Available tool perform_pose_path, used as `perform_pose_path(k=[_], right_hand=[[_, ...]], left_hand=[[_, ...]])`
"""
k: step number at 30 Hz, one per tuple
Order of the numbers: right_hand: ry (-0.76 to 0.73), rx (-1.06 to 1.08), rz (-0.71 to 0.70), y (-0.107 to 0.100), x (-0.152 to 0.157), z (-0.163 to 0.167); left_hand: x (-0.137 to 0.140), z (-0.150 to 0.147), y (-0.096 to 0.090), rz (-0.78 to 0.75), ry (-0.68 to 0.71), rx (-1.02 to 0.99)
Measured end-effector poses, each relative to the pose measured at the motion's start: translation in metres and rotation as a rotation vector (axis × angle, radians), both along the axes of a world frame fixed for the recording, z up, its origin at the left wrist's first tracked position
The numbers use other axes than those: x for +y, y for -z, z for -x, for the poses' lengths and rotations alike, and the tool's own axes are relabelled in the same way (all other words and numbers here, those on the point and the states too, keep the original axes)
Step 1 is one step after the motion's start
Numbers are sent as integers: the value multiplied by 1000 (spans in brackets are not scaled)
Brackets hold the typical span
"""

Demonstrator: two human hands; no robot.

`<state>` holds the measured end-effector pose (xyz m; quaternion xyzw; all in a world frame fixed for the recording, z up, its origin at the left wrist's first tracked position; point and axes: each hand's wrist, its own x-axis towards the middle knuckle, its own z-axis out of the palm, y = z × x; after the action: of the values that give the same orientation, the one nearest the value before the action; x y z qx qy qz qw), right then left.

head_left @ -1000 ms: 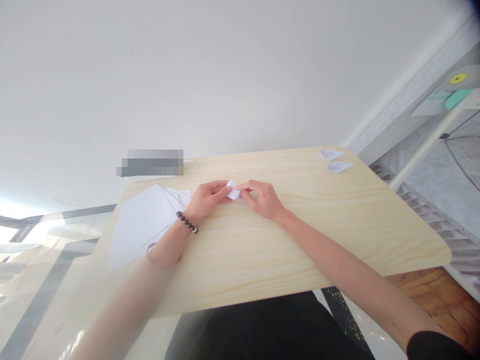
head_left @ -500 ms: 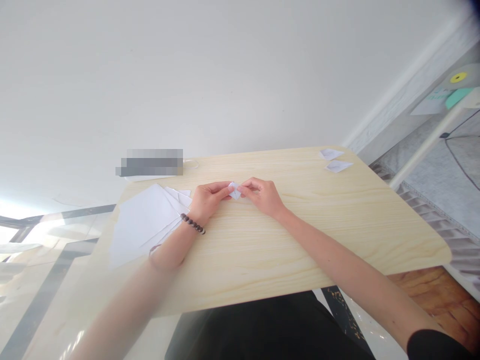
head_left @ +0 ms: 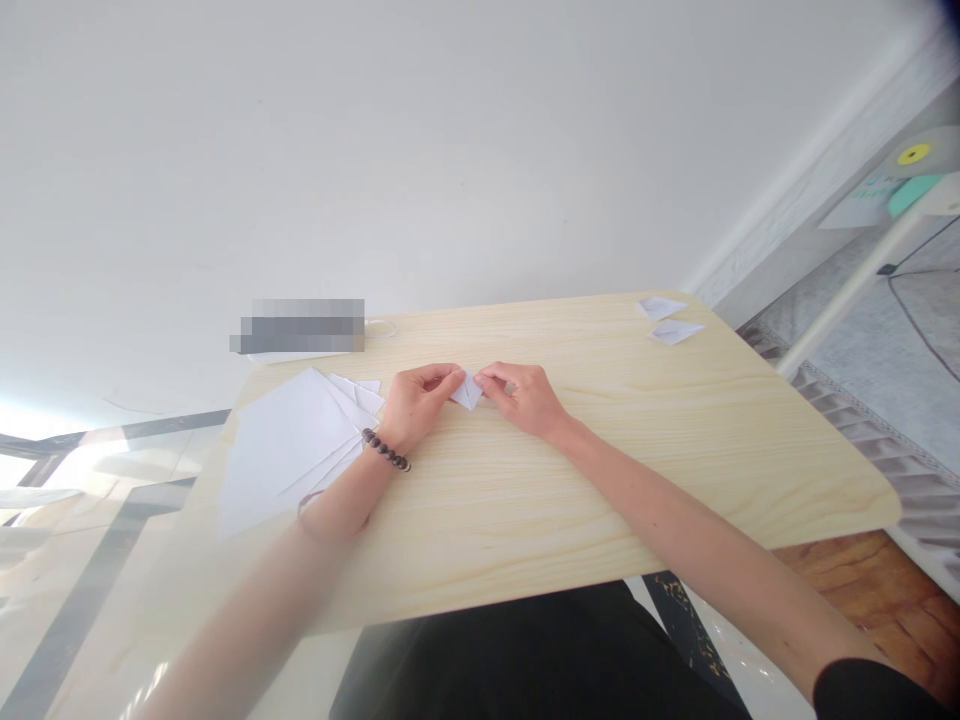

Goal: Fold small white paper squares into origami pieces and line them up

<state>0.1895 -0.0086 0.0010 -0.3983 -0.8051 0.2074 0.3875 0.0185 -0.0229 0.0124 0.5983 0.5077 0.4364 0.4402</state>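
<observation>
A small piece of folded white paper (head_left: 468,393) is pinched between both hands over the middle of the table. My left hand (head_left: 417,400), with a dark bead bracelet at the wrist, grips its left edge between thumb and fingers. On the opposite edge, the thumb and index finger of my right hand (head_left: 525,396) close on the paper. A dark crease or slit line runs down the paper's face. The fingertips behind it are hidden.
Several white paper sheets (head_left: 289,440) lie fanned at the table's left, partly under my left forearm. Two folded paper pieces (head_left: 675,332) rest at the far right corner. A blurred-out dark object (head_left: 300,332) sits at the back left of the wooden table (head_left: 600,480).
The folded paper sits slightly lower and shows more of its lower point. My right fingers have shifted a little down on its right edge. My left hand is nearly unmoved.
</observation>
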Motion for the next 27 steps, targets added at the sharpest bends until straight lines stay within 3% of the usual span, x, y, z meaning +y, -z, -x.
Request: perform_pose_path(k=[4, 10, 20, 27], right_hand=[[-27, 69, 107, -2, 1, -1], [-13, 170, 192, -3, 1, -3], [-13, 77, 120, -1, 1, -1], [-71, 128, 48, -1, 1, -1]], left_hand=[[1, -1, -1, -1, 18, 20], [-2, -3, -2, 92, 170, -76], [1, 0, -2, 59, 170, 46], [0, 2, -2, 30, 217, 176]])
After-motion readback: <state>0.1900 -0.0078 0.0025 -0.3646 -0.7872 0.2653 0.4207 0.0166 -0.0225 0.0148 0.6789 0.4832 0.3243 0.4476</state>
